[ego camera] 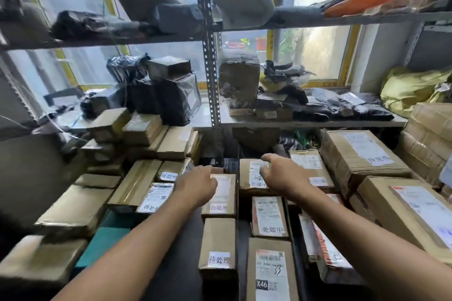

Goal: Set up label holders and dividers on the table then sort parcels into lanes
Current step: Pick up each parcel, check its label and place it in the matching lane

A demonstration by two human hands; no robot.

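Steel shelving (210, 68) against the windows carries black bags and cartons. Below it the table (188, 276) is crowded with cardboard parcels (269, 271) lying in rough rows that run away from the person. Several bear white handwritten slips (219, 259). Whether dividers stand between the rows cannot be told.

Both arms reach forward, hands apart. The left hand (198, 182) lies on the near-left corner of the middle parcel (221, 200). Its fingers are bent and blurred, so a grip cannot be confirmed. The right hand (283, 176) is spread palm-down, thumb out, over the next parcel (252, 173), and nothing is clasped in it.

Assessment: sorting is in hand, and the set-up appears done, going by the slips. The hands seem to be squaring or about to take these two far parcels. The next move calls for a firm hold on one parcel, a reading of its slip, and a lift clear of its close-packed neighbours into the matching row
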